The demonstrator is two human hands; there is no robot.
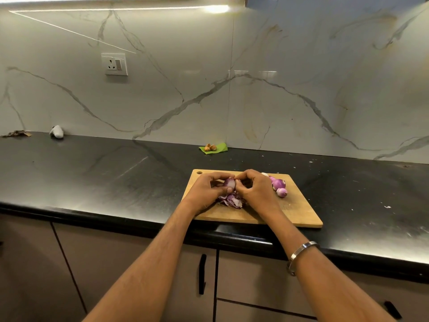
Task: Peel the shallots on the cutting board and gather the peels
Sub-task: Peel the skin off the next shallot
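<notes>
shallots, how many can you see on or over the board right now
3. One shallot is held between the left hand and right hand above the peels. Two peeled shallots lie on the cutting board right of the hands. Others may be hidden behind the right hand.

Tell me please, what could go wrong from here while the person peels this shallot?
1. The peeled shallots lie loose near the cutting board's right side; a nudge from the right hand might roll them onto the counter.
2. The peel pile sits under both hands; the left hand could scatter it.
</notes>
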